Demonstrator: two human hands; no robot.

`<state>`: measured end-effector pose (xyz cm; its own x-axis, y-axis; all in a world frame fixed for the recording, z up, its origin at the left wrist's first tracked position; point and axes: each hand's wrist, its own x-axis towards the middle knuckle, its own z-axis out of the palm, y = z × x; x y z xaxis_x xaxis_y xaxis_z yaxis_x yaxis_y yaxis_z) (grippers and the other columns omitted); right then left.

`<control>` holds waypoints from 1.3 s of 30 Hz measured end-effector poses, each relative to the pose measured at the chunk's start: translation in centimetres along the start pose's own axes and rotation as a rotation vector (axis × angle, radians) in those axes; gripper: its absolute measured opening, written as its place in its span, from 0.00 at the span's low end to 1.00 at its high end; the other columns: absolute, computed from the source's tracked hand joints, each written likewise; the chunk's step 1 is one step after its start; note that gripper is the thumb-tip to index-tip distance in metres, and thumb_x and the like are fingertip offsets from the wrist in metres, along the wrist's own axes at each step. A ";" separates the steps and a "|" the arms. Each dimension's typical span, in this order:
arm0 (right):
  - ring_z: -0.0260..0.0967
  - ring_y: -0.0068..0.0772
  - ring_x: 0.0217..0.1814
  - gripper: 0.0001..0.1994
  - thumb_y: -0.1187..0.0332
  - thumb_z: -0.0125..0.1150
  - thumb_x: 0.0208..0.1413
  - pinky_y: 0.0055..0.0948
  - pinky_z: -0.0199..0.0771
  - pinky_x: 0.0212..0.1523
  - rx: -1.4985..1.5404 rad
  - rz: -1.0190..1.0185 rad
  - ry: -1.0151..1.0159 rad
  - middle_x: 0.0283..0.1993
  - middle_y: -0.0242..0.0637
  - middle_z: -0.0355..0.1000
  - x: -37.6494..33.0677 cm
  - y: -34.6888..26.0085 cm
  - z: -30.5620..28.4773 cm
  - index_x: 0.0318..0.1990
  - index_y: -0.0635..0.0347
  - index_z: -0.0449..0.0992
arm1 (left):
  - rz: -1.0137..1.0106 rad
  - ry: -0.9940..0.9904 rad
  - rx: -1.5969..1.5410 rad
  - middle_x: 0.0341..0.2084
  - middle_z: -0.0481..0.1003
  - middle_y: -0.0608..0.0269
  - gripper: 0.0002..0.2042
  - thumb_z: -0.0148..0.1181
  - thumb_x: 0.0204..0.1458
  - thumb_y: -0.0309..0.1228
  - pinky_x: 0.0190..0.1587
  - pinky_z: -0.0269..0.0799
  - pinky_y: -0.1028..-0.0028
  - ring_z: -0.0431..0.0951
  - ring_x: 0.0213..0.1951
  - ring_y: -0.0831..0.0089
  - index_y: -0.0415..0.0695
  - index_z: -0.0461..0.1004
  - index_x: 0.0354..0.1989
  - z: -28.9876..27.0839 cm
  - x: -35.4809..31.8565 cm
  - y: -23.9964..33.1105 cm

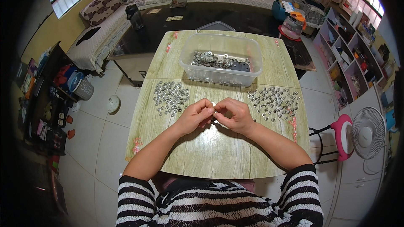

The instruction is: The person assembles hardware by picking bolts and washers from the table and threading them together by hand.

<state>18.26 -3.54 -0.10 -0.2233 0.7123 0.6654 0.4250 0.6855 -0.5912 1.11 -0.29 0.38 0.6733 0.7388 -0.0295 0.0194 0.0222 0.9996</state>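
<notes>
Two clusters of metal pieces, toward the tabletop's left and right edges, flank left hand and right hand, fingers pinching a tiny piece.

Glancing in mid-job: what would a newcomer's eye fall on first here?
Probably the left hand and right hand, fingertips close together over the middle of the pale green table; any piece between them is too small to make out. Beyond them stands a clear tub of metal parts, with loose shiny bits spread to the left and right of the hands.
</notes>
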 end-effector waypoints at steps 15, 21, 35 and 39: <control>0.69 0.26 0.25 0.06 0.74 0.61 0.40 0.22 0.69 0.25 0.075 0.184 0.033 0.26 0.36 0.69 -0.2 0.1 -0.5 0.27 0.63 0.71 | 0.106 0.161 0.097 0.22 0.69 0.69 0.08 0.52 0.52 0.30 0.26 0.64 0.83 0.68 0.24 0.83 0.39 0.73 0.35 -1.0 0.2 -0.2; 0.68 0.24 0.24 0.06 0.74 0.61 0.40 0.20 0.68 0.25 0.076 0.215 0.034 0.26 0.35 0.69 0.0 -0.1 -0.8 0.27 0.63 0.71 | 0.100 0.228 0.329 0.31 0.73 0.67 0.09 0.54 0.49 0.26 0.35 0.66 0.82 0.71 0.32 0.83 0.38 0.73 0.38 -3.3 -0.1 1.2; 0.68 0.22 0.25 0.07 0.73 0.61 0.40 0.19 0.67 0.26 0.120 0.277 0.045 0.25 0.34 0.70 -0.1 0.4 -0.8 0.28 0.63 0.71 | 0.030 0.386 0.652 0.31 0.75 0.62 0.09 0.54 0.48 0.26 0.38 0.68 0.78 0.73 0.32 0.79 0.39 0.72 0.38 -9.5 -1.0 1.6; 0.68 0.22 0.25 0.07 0.73 0.61 0.41 0.19 0.67 0.26 0.133 0.288 0.038 0.25 0.33 0.70 -0.1 0.1 -0.9 0.28 0.63 0.71 | 0.049 0.415 0.655 0.30 0.76 0.62 0.10 0.55 0.47 0.27 0.35 0.68 0.79 0.73 0.30 0.79 0.40 0.73 0.38 -9.8 -2.6 1.7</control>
<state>19.15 -3.65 0.17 -0.0765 0.8753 0.4774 0.3473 0.4722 -0.8102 -7.89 4.42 2.14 0.3550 0.9234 0.1461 0.5166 -0.3240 0.7926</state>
